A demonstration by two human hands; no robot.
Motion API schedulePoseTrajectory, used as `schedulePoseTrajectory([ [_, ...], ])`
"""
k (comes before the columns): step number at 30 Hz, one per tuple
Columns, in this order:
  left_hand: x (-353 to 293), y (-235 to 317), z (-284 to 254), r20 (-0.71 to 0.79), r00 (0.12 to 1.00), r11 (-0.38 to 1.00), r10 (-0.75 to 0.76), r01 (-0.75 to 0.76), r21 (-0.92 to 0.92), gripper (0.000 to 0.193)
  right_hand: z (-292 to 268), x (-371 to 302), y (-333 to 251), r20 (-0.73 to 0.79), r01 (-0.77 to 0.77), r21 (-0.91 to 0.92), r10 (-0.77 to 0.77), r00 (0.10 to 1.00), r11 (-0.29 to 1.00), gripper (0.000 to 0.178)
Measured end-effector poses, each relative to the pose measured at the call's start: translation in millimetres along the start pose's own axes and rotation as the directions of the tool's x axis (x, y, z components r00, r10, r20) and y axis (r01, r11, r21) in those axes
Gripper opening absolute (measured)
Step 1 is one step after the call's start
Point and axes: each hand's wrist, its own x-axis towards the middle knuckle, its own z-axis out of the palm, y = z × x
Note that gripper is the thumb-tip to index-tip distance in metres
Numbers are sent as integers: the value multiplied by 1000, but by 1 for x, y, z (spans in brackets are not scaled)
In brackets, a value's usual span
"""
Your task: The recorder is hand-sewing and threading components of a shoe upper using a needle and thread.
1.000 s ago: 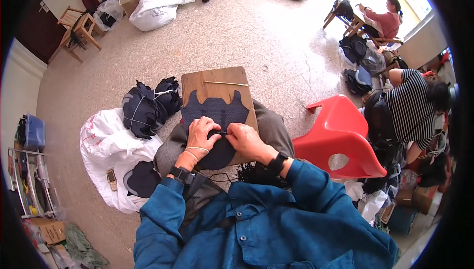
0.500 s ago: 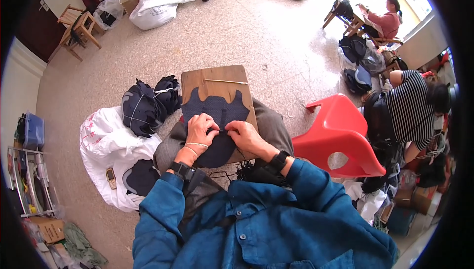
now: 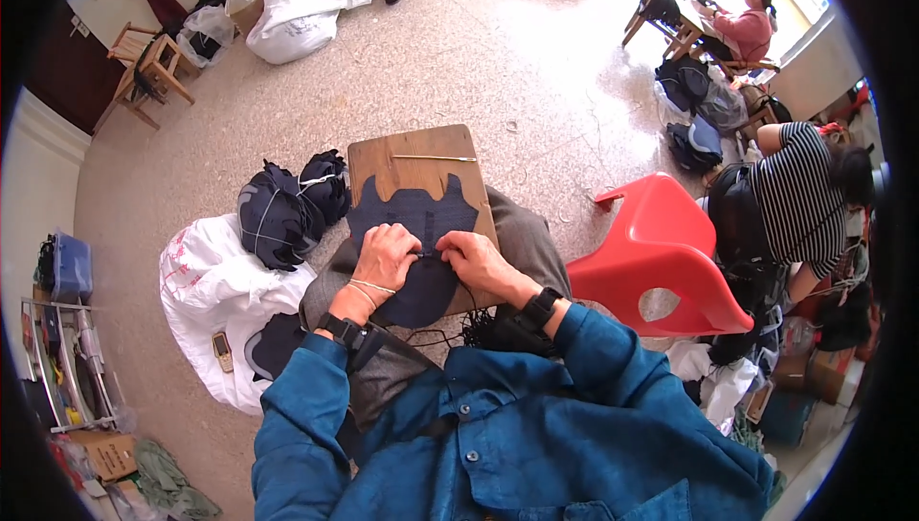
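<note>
Curled fingertips of the left hand [image 3: 388,253] and the right hand [image 3: 477,261], drawn in close to thumbs, meet the middle of a navy fabric panel [image 3: 414,209]; whether either pinches cloth between them, I cannot tell. That panel lies flat on a wooden board [image 3: 375,152], its two-pronged edge toward the board's far end, where a thin stick [image 3: 435,157] rests crosswise. Left of the board are a tied navy bundle [image 3: 276,217] and a white sack [image 3: 212,267]; right of it, a red plastic chair [image 3: 661,245].
</note>
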Motion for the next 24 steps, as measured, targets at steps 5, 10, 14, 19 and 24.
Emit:
schedulePoseTrajectory([
  [5,8,1,5,-6,1000,1000,16,-16,-1,8,2,2,6,-58,72,-22,-73,996,997,15],
  [10,4,7,6,49,995,976,91,-99,194,3,15,2,19,-63,142,-29,-144,988,989,15],
  [14,1,19,12,127,981,884,144,-186,430,7,15,-5,18,-59,92,-2,-92,994,996,16],
  [19,-2,33,21,106,982,818,154,-186,544,6,12,-5,17,-20,71,-40,-72,997,997,18],
  [24,3,36,21,82,985,811,154,-174,559,10,19,-1,16,-34,97,-49,-99,995,994,17],
])
